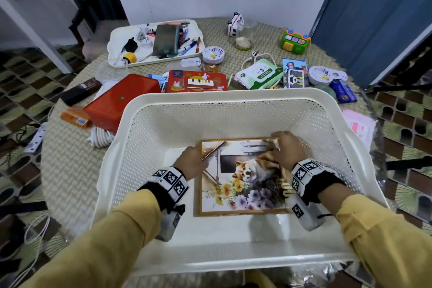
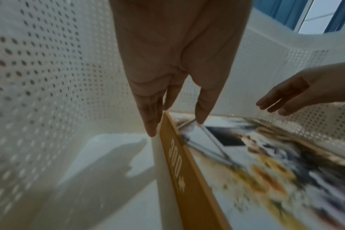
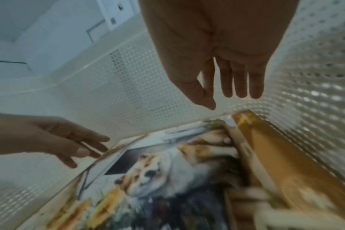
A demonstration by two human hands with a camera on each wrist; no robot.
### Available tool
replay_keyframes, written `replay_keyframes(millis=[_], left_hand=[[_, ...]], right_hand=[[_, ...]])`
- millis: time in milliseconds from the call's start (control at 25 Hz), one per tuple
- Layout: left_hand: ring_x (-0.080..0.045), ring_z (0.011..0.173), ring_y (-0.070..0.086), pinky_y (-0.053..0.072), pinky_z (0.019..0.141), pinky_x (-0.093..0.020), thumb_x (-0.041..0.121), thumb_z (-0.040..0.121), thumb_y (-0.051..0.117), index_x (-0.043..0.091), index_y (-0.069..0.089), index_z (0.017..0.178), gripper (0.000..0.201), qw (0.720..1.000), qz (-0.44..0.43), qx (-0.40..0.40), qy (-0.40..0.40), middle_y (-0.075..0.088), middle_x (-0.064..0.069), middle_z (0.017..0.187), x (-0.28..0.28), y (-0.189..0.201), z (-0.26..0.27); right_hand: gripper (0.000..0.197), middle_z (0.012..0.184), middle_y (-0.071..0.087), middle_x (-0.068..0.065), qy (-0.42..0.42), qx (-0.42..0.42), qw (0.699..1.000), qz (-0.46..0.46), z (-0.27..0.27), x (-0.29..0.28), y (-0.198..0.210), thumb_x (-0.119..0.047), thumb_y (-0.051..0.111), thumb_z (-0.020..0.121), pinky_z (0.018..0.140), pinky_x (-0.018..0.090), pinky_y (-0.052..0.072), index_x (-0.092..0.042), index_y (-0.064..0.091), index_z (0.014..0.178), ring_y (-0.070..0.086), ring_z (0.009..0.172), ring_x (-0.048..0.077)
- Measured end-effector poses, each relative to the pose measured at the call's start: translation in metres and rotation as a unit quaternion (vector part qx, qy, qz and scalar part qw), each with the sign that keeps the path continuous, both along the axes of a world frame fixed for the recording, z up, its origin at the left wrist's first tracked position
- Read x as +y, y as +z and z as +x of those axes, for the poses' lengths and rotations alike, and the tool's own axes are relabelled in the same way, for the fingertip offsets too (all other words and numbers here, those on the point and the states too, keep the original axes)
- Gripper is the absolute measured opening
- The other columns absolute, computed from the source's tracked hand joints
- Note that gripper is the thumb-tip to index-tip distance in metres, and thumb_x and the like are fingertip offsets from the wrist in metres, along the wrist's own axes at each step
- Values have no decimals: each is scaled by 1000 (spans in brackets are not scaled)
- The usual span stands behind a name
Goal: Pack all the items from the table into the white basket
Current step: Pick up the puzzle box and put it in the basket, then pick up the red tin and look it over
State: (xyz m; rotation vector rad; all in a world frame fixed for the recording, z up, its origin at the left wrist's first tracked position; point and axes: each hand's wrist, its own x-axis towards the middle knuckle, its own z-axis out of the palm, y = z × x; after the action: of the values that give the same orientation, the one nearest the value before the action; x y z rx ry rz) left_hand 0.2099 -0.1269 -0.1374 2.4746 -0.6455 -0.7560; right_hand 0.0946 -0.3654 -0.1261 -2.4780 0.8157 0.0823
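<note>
The white basket (image 1: 233, 100) is perforated plastic; the picture box (image 1: 243, 177) is glossy printed cardboard; the surface (image 1: 70, 170) looks woven.

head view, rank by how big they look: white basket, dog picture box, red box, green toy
1. white basket
2. dog picture box
3. red box, partly hidden by the basket
4. green toy, though it sits farthest from the camera

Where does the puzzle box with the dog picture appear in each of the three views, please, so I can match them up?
Head: the puzzle box lies on the white basket floor, centre, between both hands.
Left wrist: lower right, its orange edge running from the left hand fingertips.
Right wrist: lower centre and right, below the right hand.
Shared landmark: the dog's face on the lid.
</note>
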Motion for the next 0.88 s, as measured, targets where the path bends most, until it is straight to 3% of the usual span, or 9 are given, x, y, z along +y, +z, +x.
replay_keyframes(millis=[120, 240, 400, 600, 760, 880], left_hand=[[-25, 126, 47, 38, 102, -28, 21, 89, 64, 8, 47, 137, 53, 999, -28, -21, 1, 50, -11, 139, 3, 34, 3], [-20, 128, 45, 33, 100, -23, 20, 92, 60, 10, 51, 134, 44, 999, -13, -37, -28, 50, -7, 140, 14, 72, 0], [-17, 124, 48, 33, 95, -21, 23, 92, 60, 13, 58, 126, 36, 996, -28, -85, -29, 56, -4, 133, 35, 129, -6], [-14, 110, 56, 42, 92, -22, 25, 90, 62, 15, 64, 119, 31, 984, -79, -151, 57, 63, -1, 118, 96, 178, -21], [-8, 95, 57, 38, 72, 1, 14, 89, 62, 11, 65, 113, 24, 962, -134, -182, 154, 62, 5, 102, 160, 185, -41], [-12, 97, 58, 42, 76, -12, 15, 89, 62, 9, 64, 113, 24, 953, -125, -174, 214, 62, -2, 103, 218, 177, -60]], right_hand=[[48, 134, 50, 16, 90, 12, 996, 9, 14, 15, 18, -2, 59, 84, 102, 33, 37, -6, 52, 131, 48, 124, 32], [44, 136, 51, 12, 177, -7, 984, 13, 30, 38, 47, -7, 59, 87, 105, 32, 35, -8, 52, 130, 45, 127, 27], [43, 132, 55, 8, 249, -62, 966, 33, 50, 77, 92, -8, 61, 87, 100, 26, 35, -9, 54, 129, 49, 122, 23], [43, 132, 55, 3, 348, -125, 929, 33, 63, 147, 147, -12, 61, 88, 94, 23, 36, -11, 54, 130, 50, 119, 19], [40, 122, 58, 0, 415, -162, 894, 50, 62, 212, 175, -10, 59, 88, 80, 11, 34, -9, 55, 128, 54, 109, 14], [38, 116, 63, 2, 464, -187, 862, 82, 59, 279, 187, -8, 59, 86, 91, 19, 42, -8, 58, 123, 58, 107, 15]])
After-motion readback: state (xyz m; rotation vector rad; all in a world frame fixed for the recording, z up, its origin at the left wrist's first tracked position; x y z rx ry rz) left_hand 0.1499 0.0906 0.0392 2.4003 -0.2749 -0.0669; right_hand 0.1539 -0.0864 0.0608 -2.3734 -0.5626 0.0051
